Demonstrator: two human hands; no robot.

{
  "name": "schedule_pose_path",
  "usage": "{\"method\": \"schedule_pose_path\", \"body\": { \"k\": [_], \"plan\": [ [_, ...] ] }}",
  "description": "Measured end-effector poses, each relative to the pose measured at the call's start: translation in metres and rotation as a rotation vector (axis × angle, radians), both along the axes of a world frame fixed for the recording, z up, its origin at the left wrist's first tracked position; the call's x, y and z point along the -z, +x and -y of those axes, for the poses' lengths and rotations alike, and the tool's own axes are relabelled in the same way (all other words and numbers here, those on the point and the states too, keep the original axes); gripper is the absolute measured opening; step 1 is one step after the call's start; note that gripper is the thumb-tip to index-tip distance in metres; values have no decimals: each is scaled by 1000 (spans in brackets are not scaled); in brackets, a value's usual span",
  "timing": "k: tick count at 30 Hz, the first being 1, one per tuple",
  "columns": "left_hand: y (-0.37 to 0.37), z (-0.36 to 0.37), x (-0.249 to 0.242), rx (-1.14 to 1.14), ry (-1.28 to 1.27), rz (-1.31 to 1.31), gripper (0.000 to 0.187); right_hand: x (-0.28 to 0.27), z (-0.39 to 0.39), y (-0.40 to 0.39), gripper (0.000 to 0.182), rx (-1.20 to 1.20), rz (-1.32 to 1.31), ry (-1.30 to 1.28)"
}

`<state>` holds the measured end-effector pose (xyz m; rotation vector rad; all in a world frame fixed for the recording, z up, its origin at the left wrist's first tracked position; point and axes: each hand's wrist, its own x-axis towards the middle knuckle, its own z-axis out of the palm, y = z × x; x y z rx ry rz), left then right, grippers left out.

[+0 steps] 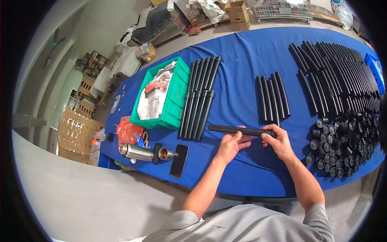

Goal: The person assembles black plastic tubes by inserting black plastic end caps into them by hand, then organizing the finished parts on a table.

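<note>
A black tube point(221, 129) lies level across both my hands, above the blue cloth. My left hand point(231, 146) supports its middle, thumb against the tube and fingers under it. My right hand point(279, 142) is closed round the right end, where a thicker collar or cap shows between the fingers. Just beyond my hands several loose black tubes point(269, 97) lie side by side. To the right is a heap of round black caps point(332, 145), with many more black tubes point(342, 76) in rows behind it. Capped black tubes point(197, 115) lie in two rows to the left.
A green crate point(177, 94) holding newspaper point(155, 97) stands left on the blue tablecloth point(242, 169). Near the front left edge are a steel flask point(139, 152), an open cup point(164, 153), a phone point(179, 161) and a red plastic bag point(129, 131). A blue bin point(375, 70) sits far right.
</note>
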<state>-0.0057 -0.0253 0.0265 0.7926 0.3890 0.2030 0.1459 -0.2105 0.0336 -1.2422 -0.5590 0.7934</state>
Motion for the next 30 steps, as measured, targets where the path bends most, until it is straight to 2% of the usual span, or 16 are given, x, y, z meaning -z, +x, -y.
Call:
{"method": "schedule_pose_path", "body": {
  "k": [3,6,7,8,10,13,18,19,21,24,26,30],
  "plan": [
    [-15,11,-37,111,592,-415,26,-8,2,1,26,-4,-2,-19],
    [-27,12,-63,-179,1489,-295,27,-6,3,4,25,-35,-10,-12],
    [-23,2,-73,-294,1985,-66,32,-5,4,4,25,-48,-9,-16],
    [-22,0,-84,-270,2146,-67,38,-5,4,4,25,-64,-5,-19],
    [-25,-12,-85,-32,2191,-79,41,-7,3,4,25,-89,-9,-9],
    [-28,-26,-76,111,2174,-38,40,-11,3,3,30,-96,-59,26],
    [-7,-51,-81,69,2257,72,36,-17,2,-2,61,-31,-230,159],
    [6,-59,-85,-21,2229,79,32,-12,1,-6,75,-61,-214,120],
    [40,-90,-81,-143,2136,-25,28,-2,2,-12,71,-186,30,12],
    [102,-145,-76,-243,2016,-213,34,-5,2,-17,58,-312,412,-139],
    [142,-184,-62,-299,2048,-309,38,-6,2,-15,56,-336,502,-156],
    [197,-214,-58,-154,1960,-720,37,-13,3,-12,54,-346,490,-179]
  ]
}}
